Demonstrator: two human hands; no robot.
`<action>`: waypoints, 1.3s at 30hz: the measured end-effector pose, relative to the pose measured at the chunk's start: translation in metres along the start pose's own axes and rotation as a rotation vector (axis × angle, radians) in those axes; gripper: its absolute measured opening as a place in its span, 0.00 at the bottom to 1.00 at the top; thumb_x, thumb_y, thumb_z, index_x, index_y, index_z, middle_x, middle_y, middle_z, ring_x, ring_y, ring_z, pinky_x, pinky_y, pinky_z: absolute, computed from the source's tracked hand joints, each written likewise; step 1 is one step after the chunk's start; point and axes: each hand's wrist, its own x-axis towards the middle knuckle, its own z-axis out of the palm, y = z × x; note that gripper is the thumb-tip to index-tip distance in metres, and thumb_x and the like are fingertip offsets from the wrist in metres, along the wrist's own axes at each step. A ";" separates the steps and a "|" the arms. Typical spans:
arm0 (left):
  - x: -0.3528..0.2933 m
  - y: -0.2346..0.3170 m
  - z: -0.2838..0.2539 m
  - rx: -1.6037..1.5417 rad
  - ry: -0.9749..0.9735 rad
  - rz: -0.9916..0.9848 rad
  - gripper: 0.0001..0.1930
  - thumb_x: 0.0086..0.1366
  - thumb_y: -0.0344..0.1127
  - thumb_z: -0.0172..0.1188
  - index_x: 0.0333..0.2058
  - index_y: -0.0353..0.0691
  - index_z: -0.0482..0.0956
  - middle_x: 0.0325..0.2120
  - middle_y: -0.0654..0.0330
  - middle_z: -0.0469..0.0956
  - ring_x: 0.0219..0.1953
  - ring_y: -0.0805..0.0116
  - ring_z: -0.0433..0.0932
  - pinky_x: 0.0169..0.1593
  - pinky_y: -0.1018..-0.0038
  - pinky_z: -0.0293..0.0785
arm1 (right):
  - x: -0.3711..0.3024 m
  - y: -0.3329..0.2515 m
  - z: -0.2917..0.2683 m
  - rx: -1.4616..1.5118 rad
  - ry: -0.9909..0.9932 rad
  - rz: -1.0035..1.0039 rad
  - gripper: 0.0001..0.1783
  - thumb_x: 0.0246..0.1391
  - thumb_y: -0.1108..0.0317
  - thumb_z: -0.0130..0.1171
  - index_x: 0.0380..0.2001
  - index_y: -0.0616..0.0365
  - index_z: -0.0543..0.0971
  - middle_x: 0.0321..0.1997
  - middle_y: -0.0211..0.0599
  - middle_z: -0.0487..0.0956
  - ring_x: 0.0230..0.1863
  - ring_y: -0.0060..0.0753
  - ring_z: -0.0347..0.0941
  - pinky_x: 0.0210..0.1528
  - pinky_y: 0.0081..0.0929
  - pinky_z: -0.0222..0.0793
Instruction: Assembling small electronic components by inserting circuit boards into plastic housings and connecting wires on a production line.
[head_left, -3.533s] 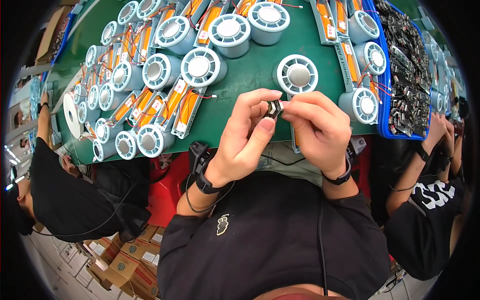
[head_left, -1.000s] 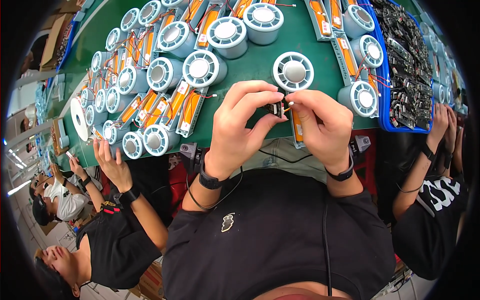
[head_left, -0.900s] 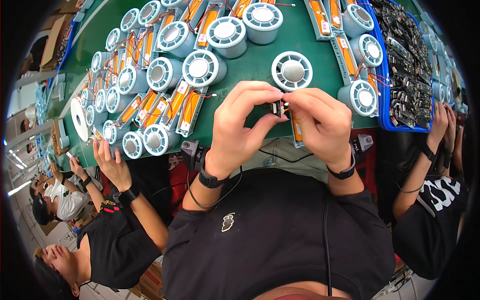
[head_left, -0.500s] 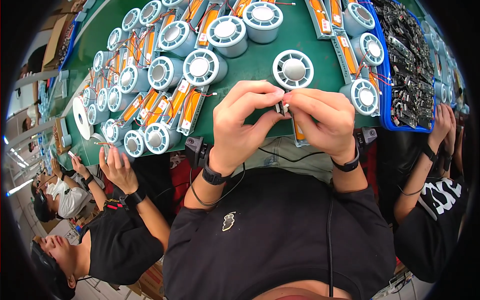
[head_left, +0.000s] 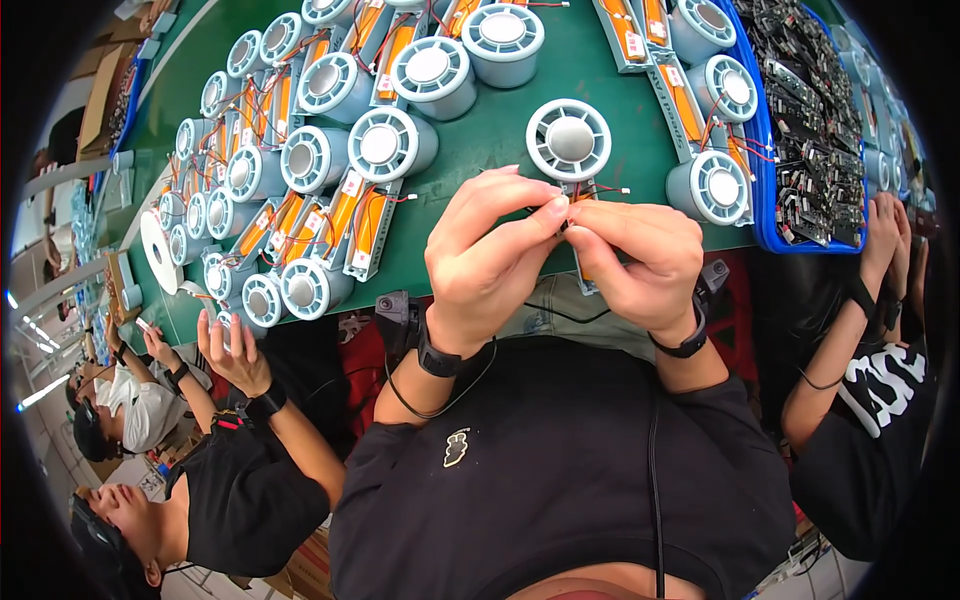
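Note:
My left hand point(head_left: 490, 255) and my right hand point(head_left: 640, 262) meet fingertip to fingertip over the near edge of the green table point(head_left: 490, 150). Between the fingertips they pinch a small dark part with thin red wires point(head_left: 600, 190) running off to a white plug end. Just beyond my hands lies a round grey fan unit point(head_left: 568, 140), and an orange strip with a grey frame point(head_left: 585, 275) shows under my right hand. Most of the small part is hidden by my fingers.
Many grey round fan units with orange battery strips point(head_left: 330, 200) cover the table's left and far side. A blue tray point(head_left: 800, 130) of dark circuit boards sits at the right. One person's raised hand point(head_left: 235, 350) is at my left; another person's arms point(head_left: 880, 260) are at my right.
My hands stay pinched together at the table edge, with the fingers shifting slightly. The person at my left came into view and keeps a hand raised by the table edge.

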 end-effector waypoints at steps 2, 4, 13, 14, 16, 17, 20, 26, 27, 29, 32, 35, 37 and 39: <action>-0.001 0.000 -0.004 -0.018 -0.034 -0.014 0.19 0.46 0.17 0.73 0.39 0.38 0.87 0.38 0.57 0.84 0.41 0.58 0.84 0.52 0.57 0.81 | 0.000 -0.003 -0.001 0.004 0.005 0.013 0.10 0.49 0.84 0.66 0.37 0.68 0.84 0.37 0.48 0.87 0.31 0.37 0.85 0.33 0.25 0.78; 0.001 0.002 -0.008 -0.027 -0.053 -0.021 0.20 0.46 0.15 0.72 0.39 0.38 0.86 0.39 0.56 0.85 0.42 0.58 0.84 0.54 0.56 0.81 | -0.001 -0.007 -0.001 0.019 0.014 0.034 0.10 0.51 0.84 0.66 0.38 0.69 0.84 0.37 0.46 0.86 0.31 0.34 0.84 0.33 0.22 0.77; 0.006 0.012 -0.024 0.134 -0.201 -0.014 0.18 0.46 0.23 0.74 0.39 0.44 0.88 0.39 0.62 0.84 0.35 0.61 0.79 0.39 0.65 0.77 | -0.014 -0.006 0.006 0.276 0.318 0.616 0.11 0.52 0.84 0.67 0.38 0.63 0.86 0.37 0.38 0.81 0.28 0.26 0.81 0.29 0.21 0.76; 0.003 0.012 -0.023 0.080 -0.210 -0.085 0.19 0.45 0.23 0.74 0.40 0.44 0.88 0.39 0.62 0.84 0.35 0.61 0.79 0.38 0.65 0.76 | -0.012 -0.001 0.005 0.184 0.266 0.452 0.10 0.52 0.84 0.67 0.38 0.63 0.86 0.38 0.39 0.82 0.28 0.25 0.81 0.29 0.21 0.76; 0.002 0.013 -0.024 0.029 -0.220 -0.157 0.20 0.45 0.24 0.75 0.41 0.45 0.87 0.39 0.63 0.85 0.34 0.61 0.78 0.38 0.65 0.75 | -0.007 0.009 0.003 0.000 0.159 0.124 0.10 0.52 0.84 0.67 0.38 0.63 0.86 0.39 0.40 0.83 0.29 0.24 0.81 0.28 0.20 0.75; 0.002 0.012 -0.024 0.030 -0.228 -0.139 0.21 0.45 0.24 0.75 0.41 0.44 0.87 0.39 0.62 0.85 0.34 0.61 0.78 0.38 0.66 0.75 | -0.005 0.011 0.002 0.003 0.159 0.125 0.10 0.52 0.84 0.67 0.38 0.63 0.86 0.39 0.40 0.83 0.29 0.24 0.81 0.28 0.20 0.75; 0.005 0.012 -0.025 0.031 -0.244 -0.104 0.22 0.44 0.24 0.75 0.42 0.44 0.87 0.40 0.61 0.85 0.33 0.62 0.78 0.37 0.67 0.76 | 0.003 0.013 0.000 -0.263 0.098 -0.216 0.11 0.48 0.83 0.69 0.37 0.63 0.86 0.38 0.41 0.85 0.27 0.27 0.81 0.29 0.20 0.76; 0.011 0.011 -0.026 0.105 -0.334 -0.059 0.24 0.44 0.21 0.77 0.44 0.37 0.86 0.39 0.54 0.84 0.33 0.61 0.82 0.37 0.72 0.79 | -0.005 0.012 0.004 -0.153 0.123 -0.064 0.14 0.42 0.83 0.71 0.35 0.62 0.86 0.36 0.42 0.87 0.25 0.33 0.80 0.26 0.22 0.73; 0.010 0.011 -0.025 0.074 -0.327 -0.104 0.24 0.45 0.21 0.77 0.44 0.37 0.86 0.39 0.53 0.84 0.35 0.60 0.83 0.38 0.71 0.81 | -0.009 0.007 0.006 -0.101 0.122 0.105 0.15 0.41 0.84 0.71 0.35 0.62 0.86 0.36 0.42 0.87 0.25 0.34 0.80 0.26 0.23 0.73; 0.011 0.013 -0.024 0.056 -0.328 -0.147 0.23 0.46 0.22 0.77 0.45 0.36 0.86 0.39 0.53 0.84 0.36 0.59 0.84 0.40 0.71 0.81 | -0.010 0.006 0.007 -0.047 0.122 0.278 0.15 0.40 0.85 0.71 0.35 0.62 0.86 0.35 0.43 0.87 0.25 0.35 0.80 0.25 0.23 0.73; 0.015 0.015 -0.023 0.019 -0.330 -0.227 0.23 0.47 0.22 0.77 0.45 0.35 0.85 0.39 0.53 0.84 0.38 0.59 0.85 0.42 0.70 0.83 | -0.005 0.017 0.006 -0.233 0.101 -0.155 0.15 0.41 0.86 0.70 0.35 0.62 0.86 0.36 0.43 0.87 0.26 0.35 0.81 0.25 0.24 0.72; 0.015 0.014 -0.024 -0.064 -0.360 -0.299 0.20 0.51 0.22 0.75 0.45 0.33 0.85 0.41 0.53 0.83 0.40 0.63 0.85 0.42 0.72 0.83 | -0.002 0.015 -0.001 -0.277 0.083 -0.177 0.15 0.42 0.86 0.69 0.36 0.62 0.85 0.35 0.42 0.86 0.27 0.36 0.81 0.25 0.25 0.73; 0.011 0.011 -0.025 -0.111 -0.367 -0.344 0.21 0.53 0.21 0.74 0.47 0.32 0.83 0.42 0.53 0.83 0.41 0.64 0.85 0.42 0.73 0.83 | -0.001 0.017 -0.002 -0.297 0.075 -0.191 0.15 0.42 0.86 0.69 0.36 0.62 0.85 0.35 0.42 0.85 0.27 0.37 0.81 0.26 0.26 0.73; 0.007 0.009 -0.026 -0.213 -0.377 -0.434 0.22 0.57 0.19 0.72 0.51 0.31 0.81 0.43 0.54 0.83 0.42 0.66 0.85 0.43 0.74 0.83 | 0.000 0.020 -0.002 -0.246 0.062 -0.173 0.16 0.43 0.87 0.68 0.37 0.62 0.85 0.34 0.41 0.85 0.28 0.38 0.81 0.27 0.27 0.74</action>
